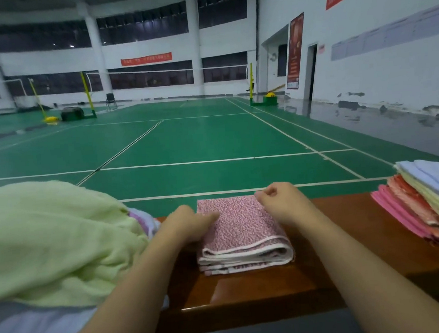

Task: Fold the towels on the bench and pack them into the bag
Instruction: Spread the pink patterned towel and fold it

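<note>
A: What lies closest on the glossy reddish-brown wooden bench?

B: One folded pink speckled towel with white edging, lying flat in the middle of the bench, several layers showing at its near edge. Both bare hands are on it. The left hand rests at its left edge, fingers bent down against the cloth, pressing rather than gripping as far as I can tell. The right hand sits at the far right corner, fingers curled loosely; whether it pinches the fabric I cannot tell.

A: And to the sides?

B: On the left, one large unfolded pale green fluffy towel, heaped over a pale lilac cloth beneath it. On the right, one stack of folded towels: I count roughly five layers, pink at the bottom, then orange-red patterned, cream yellow, and light blue on top.

A: Beyond the bench?

B: A green badminton court floor with white lines, then two yellow net posts on the left and one on the right, and one black chair by the far wall.
</note>
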Tool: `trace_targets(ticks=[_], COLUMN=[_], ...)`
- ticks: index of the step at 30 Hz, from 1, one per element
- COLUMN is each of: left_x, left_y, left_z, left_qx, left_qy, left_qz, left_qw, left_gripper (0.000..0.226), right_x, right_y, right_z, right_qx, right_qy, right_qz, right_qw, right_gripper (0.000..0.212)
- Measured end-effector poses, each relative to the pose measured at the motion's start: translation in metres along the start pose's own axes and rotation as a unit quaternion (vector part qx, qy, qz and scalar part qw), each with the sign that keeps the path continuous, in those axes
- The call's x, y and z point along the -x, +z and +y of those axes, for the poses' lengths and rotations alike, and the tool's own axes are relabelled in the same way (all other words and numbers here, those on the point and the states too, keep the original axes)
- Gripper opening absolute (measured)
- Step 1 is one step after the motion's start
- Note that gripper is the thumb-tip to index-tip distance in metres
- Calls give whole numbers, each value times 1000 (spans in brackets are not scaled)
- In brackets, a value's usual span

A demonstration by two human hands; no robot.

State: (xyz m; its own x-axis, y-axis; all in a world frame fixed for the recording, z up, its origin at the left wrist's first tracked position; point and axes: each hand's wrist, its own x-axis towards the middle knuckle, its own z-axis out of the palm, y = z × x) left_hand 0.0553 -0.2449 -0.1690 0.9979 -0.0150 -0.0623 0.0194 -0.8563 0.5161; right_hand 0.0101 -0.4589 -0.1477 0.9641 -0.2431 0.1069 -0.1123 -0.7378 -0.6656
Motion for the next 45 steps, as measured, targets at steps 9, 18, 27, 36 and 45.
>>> trace_targets(ticks=[9,18,27,36,45], left_x=[0,-8,5,40,49], left_y=[26,40,55,88,173], left_z=[8,24,102,306,410], left_qx=[-119,311,512,502,217], left_qy=[46,98,66,228,276], left_qz=[44,25,-82,-151,-74], left_qw=[991,945,853,821,934], left_gripper=[71,59,54,23,57], right_x=[-5,-1,10,17,1], right_y=[24,7,-71,-263,-318], right_z=[20,21,53,123,236], right_qx=[70,-156,-247,-137,125], right_qy=[77,41,69,92,198], right_qz=[-37,25,116,277,223], right_qw=[994,987,960,947,946], right_gripper=[51,59,61,17,62])
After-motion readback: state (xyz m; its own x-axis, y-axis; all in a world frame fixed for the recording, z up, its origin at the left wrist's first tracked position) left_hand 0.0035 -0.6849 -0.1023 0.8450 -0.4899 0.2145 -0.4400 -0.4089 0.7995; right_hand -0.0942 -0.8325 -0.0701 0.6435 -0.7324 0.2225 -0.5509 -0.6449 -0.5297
